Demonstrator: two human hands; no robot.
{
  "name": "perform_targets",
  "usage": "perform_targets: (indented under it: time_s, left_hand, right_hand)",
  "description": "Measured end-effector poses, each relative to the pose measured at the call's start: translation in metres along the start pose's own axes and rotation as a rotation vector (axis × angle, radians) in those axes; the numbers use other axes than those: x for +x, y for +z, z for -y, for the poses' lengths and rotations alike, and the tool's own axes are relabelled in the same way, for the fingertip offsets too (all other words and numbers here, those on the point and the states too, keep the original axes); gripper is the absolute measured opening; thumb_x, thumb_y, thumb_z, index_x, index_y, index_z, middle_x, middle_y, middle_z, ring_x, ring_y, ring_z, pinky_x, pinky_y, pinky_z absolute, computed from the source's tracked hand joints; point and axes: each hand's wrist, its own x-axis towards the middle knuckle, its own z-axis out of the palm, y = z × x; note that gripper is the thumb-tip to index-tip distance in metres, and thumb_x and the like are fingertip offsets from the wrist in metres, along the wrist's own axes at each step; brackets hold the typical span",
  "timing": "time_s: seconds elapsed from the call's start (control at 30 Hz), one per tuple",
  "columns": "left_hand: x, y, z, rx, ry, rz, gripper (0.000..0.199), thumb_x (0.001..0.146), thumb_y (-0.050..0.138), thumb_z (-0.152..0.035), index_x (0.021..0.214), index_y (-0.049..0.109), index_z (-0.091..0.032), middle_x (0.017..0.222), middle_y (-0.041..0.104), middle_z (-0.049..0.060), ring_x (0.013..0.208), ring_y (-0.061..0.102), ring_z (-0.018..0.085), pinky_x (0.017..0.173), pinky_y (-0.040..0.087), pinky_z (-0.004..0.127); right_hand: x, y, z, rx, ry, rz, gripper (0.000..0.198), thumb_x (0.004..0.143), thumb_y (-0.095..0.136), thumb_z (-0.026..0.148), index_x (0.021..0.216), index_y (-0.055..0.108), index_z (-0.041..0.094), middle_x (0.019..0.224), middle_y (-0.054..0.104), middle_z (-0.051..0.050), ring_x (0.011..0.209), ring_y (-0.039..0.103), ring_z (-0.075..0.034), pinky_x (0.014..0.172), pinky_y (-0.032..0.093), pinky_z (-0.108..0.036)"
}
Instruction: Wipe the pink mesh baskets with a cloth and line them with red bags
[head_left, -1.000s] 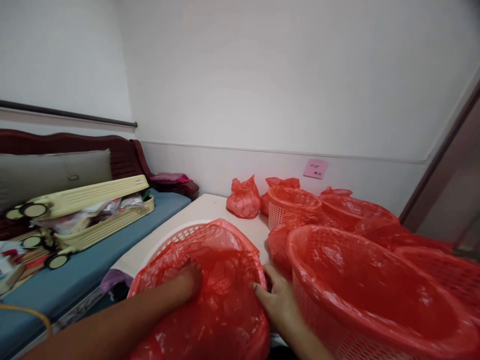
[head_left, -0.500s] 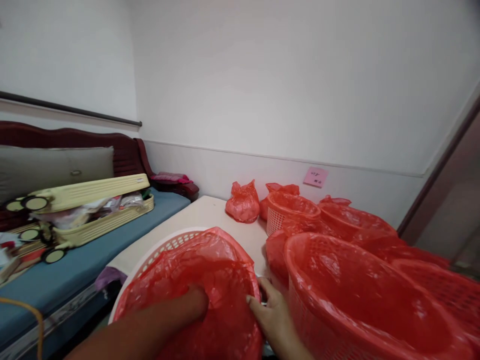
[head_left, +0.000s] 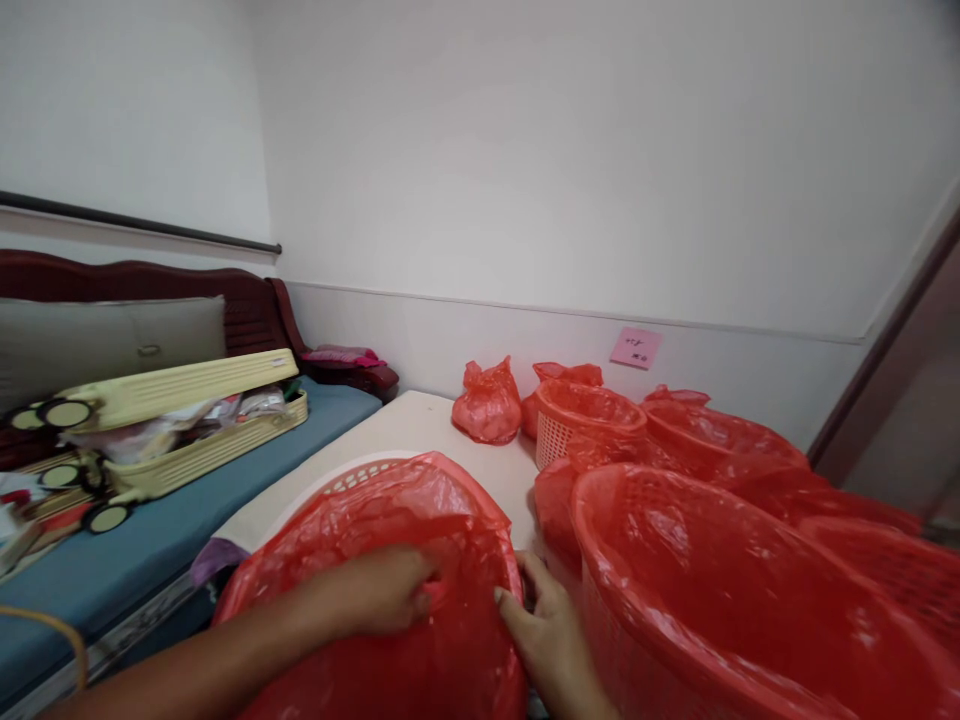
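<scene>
A white perforated basket [head_left: 367, 470] stands in front of me with a red plastic bag [head_left: 450, 500] lining it and folded over much of its rim. Inside its mouth is my left hand [head_left: 394, 590], slightly blurred, with its fingers curled and a bit of the bag between thumb and forefinger. My right hand [head_left: 544, 620] grips the bag at the basket's right rim, thumb inside and fingers outside. Close to the right hand stands a large basket [head_left: 600, 590] lined with the same red plastic. The basket's bottom is hidden.
Behind are a smaller lined basket [head_left: 555, 440], a knotted red bag [head_left: 487, 405] and more lined baskets [head_left: 727, 440] along the wall. A pink note [head_left: 636, 347] is stuck there. Left, a yellow suitcase [head_left: 202, 450] lies partly open on a blue bed [head_left: 337, 400].
My left hand has come up and a little right inside the basket. The bag now covers more of the basket's left rim. My right hand keeps its place.
</scene>
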Motion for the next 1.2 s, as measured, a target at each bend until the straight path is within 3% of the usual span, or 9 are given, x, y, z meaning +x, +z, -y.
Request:
perform_targets:
  time_s: [0.07,0.23,0.33,0.43,0.5,0.63,0.8,0.97,1.2]
  left_hand:
    - [-0.01,-0.022,-0.007,0.05,0.02,-0.07,0.011,0.084,0.052,-0.024,0.08,0.062,-0.023,0.078,0.065,0.001,0.073,0.058,0.02,0.068,0.04,0.032]
    - [-0.02,-0.068,-0.006,0.235,0.029,-0.427,0.027,0.093,0.035,-0.034,0.097,0.058,-0.02,0.094,0.063,0.007,0.087,0.057,0.022,0.079,0.04,0.034]
    - [-0.014,-0.072,0.0,0.221,0.023,-0.374,0.03,0.092,0.036,-0.034,0.103,0.061,-0.022,0.112,0.065,0.009,0.102,0.057,0.026,0.089,0.038,0.036]
    - [-0.004,-0.066,0.004,0.053,0.003,-0.31,0.024,0.088,0.045,-0.034,0.096,0.065,-0.023,0.114,0.067,0.007,0.107,0.056,0.026,0.093,0.037,0.035]
    - [0.004,-0.066,0.007,-0.055,-0.052,-0.28,0.022,0.083,0.051,-0.037,0.088,0.065,-0.021,0.101,0.069,0.008,0.097,0.058,0.027,0.088,0.04,0.035]
    - [0.014,-0.077,0.015,-0.295,-0.179,-0.104,0.029,0.077,0.057,-0.046,0.074,0.064,-0.018,0.065,0.064,0.003,0.058,0.056,0.019,0.057,0.041,0.028]
    - [0.01,-0.089,0.018,-0.551,-0.266,0.063,0.029,0.071,0.065,-0.045,0.075,0.064,-0.016,0.06,0.062,0.002,0.047,0.05,0.013,0.049,0.035,0.025]
    - [0.009,-0.093,0.014,-0.638,-0.3,-0.078,0.033,0.065,0.071,-0.046,0.068,0.053,-0.019,0.055,0.056,-0.004,0.047,0.045,0.01,0.05,0.034,0.023]
    - [0.023,-0.11,0.009,-0.484,-0.311,-0.325,0.026,0.061,0.074,-0.036,0.058,0.055,-0.018,0.044,0.048,-0.007,0.042,0.035,0.007,0.045,0.019,0.022]
  right_hand:
    - [0.002,-0.003,0.0,-0.02,-0.001,-0.025,0.028,0.073,0.052,0.029,0.097,0.062,0.018,0.081,0.07,-0.004,0.08,0.064,-0.023,0.072,0.047,-0.03]
    - [0.004,-0.001,-0.004,-0.032,-0.009,-0.062,0.025,0.071,0.052,0.031,0.091,0.063,0.02,0.068,0.066,-0.001,0.076,0.064,-0.024,0.07,0.047,-0.03]
    - [0.003,0.003,-0.006,0.013,-0.009,-0.057,0.03,0.071,0.051,0.032,0.096,0.062,0.02,0.075,0.068,-0.002,0.071,0.063,-0.021,0.067,0.046,-0.03]
    - [0.002,0.003,-0.007,-0.007,-0.02,-0.045,0.029,0.072,0.05,0.032,0.096,0.062,0.02,0.073,0.066,-0.001,0.069,0.061,-0.02,0.066,0.045,-0.029]
    - [0.003,0.001,-0.007,-0.059,-0.039,-0.065,0.026,0.072,0.05,0.032,0.091,0.062,0.02,0.068,0.063,0.0,0.073,0.061,-0.022,0.067,0.045,-0.029]
    - [0.005,-0.004,-0.008,-0.129,-0.06,-0.079,0.022,0.071,0.049,0.029,0.086,0.063,0.021,0.069,0.064,-0.001,0.076,0.061,-0.022,0.069,0.044,-0.029]
    - [0.006,-0.003,-0.013,-0.086,-0.056,-0.054,0.027,0.072,0.048,0.03,0.092,0.063,0.02,0.074,0.065,-0.001,0.072,0.06,-0.021,0.066,0.043,-0.029]
    - [0.005,-0.003,-0.013,-0.082,-0.056,-0.051,0.029,0.072,0.049,0.03,0.095,0.063,0.02,0.072,0.063,0.0,0.07,0.059,-0.021,0.065,0.043,-0.029]
    - [0.004,-0.003,-0.007,-0.088,-0.063,-0.026,0.024,0.073,0.051,0.028,0.091,0.063,0.02,0.072,0.063,-0.001,0.071,0.058,-0.02,0.068,0.045,-0.028]
